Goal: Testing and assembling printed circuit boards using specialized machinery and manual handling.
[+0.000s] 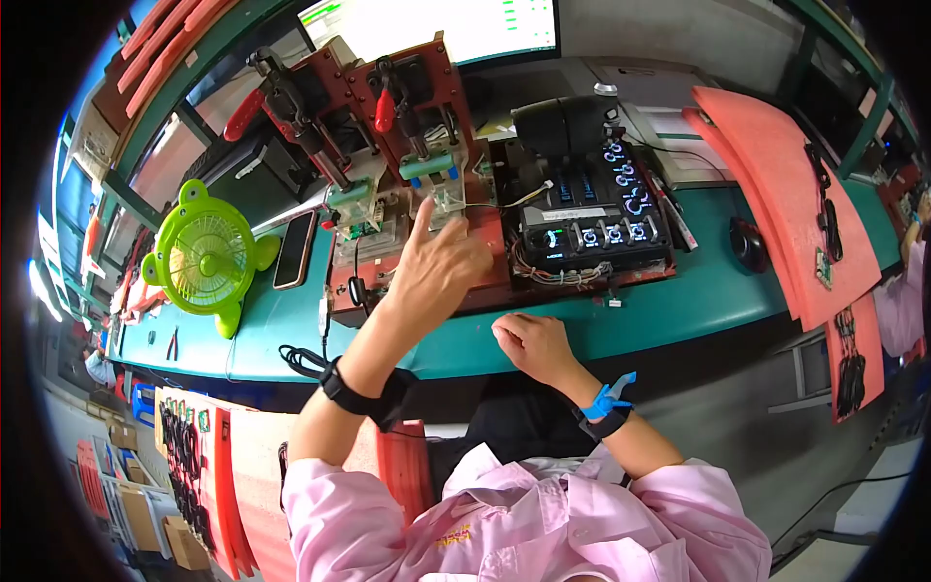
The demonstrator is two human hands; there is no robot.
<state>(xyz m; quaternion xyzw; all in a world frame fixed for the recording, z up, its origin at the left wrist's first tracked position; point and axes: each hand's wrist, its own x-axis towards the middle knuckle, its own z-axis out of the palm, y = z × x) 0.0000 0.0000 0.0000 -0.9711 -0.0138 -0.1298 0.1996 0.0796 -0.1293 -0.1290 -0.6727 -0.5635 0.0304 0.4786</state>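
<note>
My left hand (438, 267) reaches over the red base of a test fixture, index finger stretched toward the right clamp station (432, 170). Its other fingers are partly bent and apart, and I see nothing in them. That station has a toggle clamp with a red handle (384, 112) and a green block over a clear holder. Beside it, the left clamp station (344, 199) has a green circuit board under its press. My right hand (535, 344) rests as a loose fist near the front edge of the green table, with nothing visible in it.
A black control box (587, 228) with lit dials stands right of the fixture. A green fan (206, 262) and a phone (295, 250) lie to the left. At the right are a mouse (747, 244) and pink foam sheets (776, 184) with cables. A monitor (436, 29) stands behind.
</note>
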